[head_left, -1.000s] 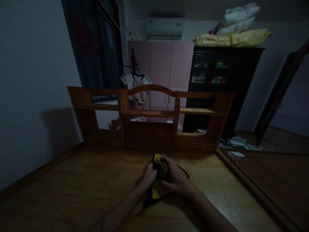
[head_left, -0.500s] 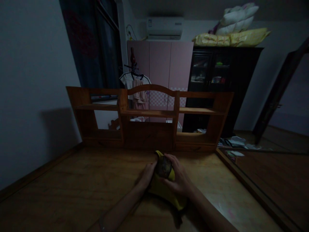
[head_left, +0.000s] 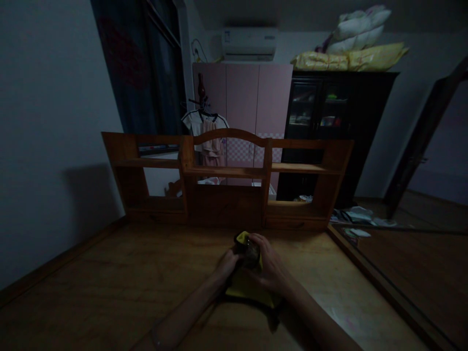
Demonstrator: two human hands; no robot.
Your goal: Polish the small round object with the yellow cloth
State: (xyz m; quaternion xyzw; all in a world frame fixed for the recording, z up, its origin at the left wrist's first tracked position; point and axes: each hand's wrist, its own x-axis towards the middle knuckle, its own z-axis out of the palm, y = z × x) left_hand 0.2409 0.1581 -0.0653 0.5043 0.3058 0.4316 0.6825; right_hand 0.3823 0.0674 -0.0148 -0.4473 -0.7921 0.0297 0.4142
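Observation:
A yellow cloth [head_left: 248, 287] with dark edging hangs between my hands, just over the wooden table. Partly wrapped in it is a dark, roundish object [head_left: 252, 254] with a small glint on top; its kind is too dim to make out. My right hand [head_left: 272, 268] curls round the right side of this object, fingers over its top and thumb toward me. From the left, my left hand [head_left: 227, 263] is closed at the cloth's dark edge, its fingertips partly hidden against the bundle. A yellow flap stands up at the far side.
The wooden table [head_left: 146, 273] reaches to a wooden shelf unit [head_left: 224, 171] along its far edge. A wall [head_left: 54, 146] rises on the left. A raised rim [head_left: 365, 273] borders the right side. Behind stand pink wardrobes [head_left: 241, 97] and a black cabinet [head_left: 340, 112].
The yellow flap at the top has folded inward, and less of the dark object shows. My left hand has shifted slightly toward it. The cloth's lower edge has risen a little.

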